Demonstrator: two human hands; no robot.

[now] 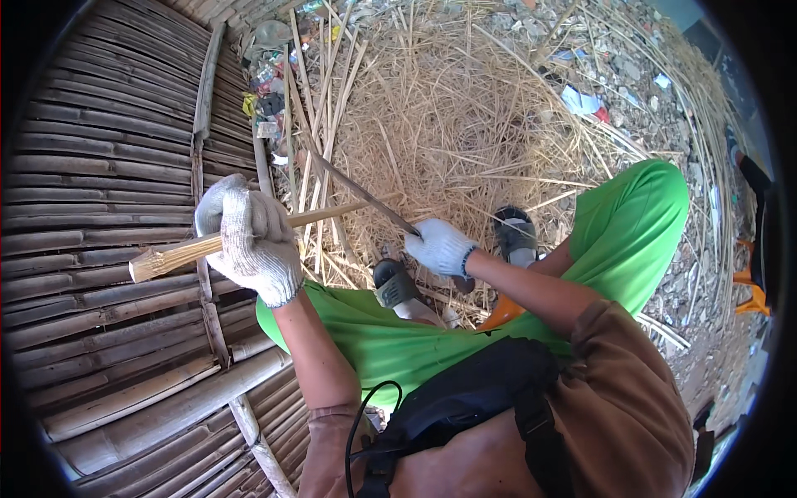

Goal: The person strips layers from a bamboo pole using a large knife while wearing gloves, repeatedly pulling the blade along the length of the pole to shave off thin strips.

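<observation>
My left hand [251,236], in a white knit glove, is closed round a pale bamboo stick [328,214]. The stick's thick, rough-cut end juts out to the left of the fist, and its thin end points right over the straw. My right hand [442,247], gloved the same way, grips a long, narrow dark-bladed knife [359,184]; its handle is mostly hidden in the fist. The blade slants up and to the left, crossing the stick near its thin end. Whether blade and stick touch there, I cannot tell.
A bamboo slat wall [108,195] runs close along my left. Thin shavings [448,108] cover the ground ahead, with long split strips [324,108] beside the wall. My green-trousered knees spread around the work. Rubble and litter [581,101] lie at far right, near an orange stool [751,290] and another person.
</observation>
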